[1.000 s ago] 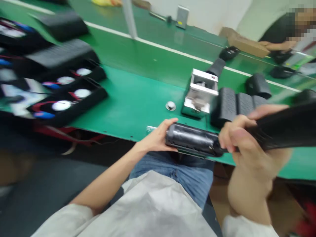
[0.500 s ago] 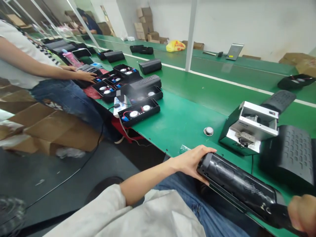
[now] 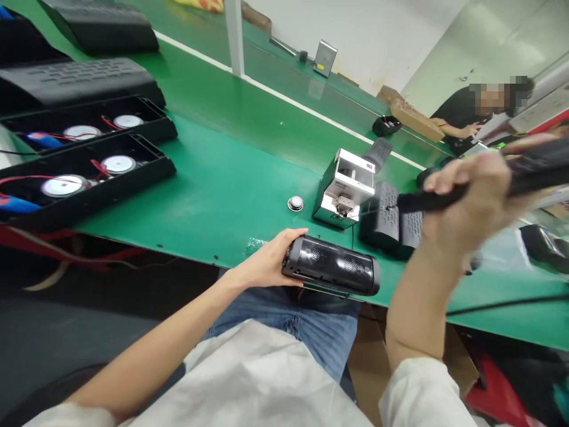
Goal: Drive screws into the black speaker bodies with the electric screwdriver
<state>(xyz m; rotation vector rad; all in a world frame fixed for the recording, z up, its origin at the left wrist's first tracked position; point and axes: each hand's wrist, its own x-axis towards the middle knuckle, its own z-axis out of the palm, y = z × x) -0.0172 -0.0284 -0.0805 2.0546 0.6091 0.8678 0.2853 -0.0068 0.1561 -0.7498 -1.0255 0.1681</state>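
Just below the frame's centre, the left hand (image 3: 273,261) is gripping the left end of the black speaker (image 3: 334,265), thumb and fingers spreading around it. At the frame's right, the right hand (image 3: 473,190) is clasping a black handheld tool (image 3: 540,166), fingers wrapping its body.

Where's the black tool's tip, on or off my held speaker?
Off: dark casing and green bench show between the tool and speaker.

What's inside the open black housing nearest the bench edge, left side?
In the housing: two round pale discs, red wires, a blue part. Its front wall hides what's right behind it; the picture's edge cuts off its left end.
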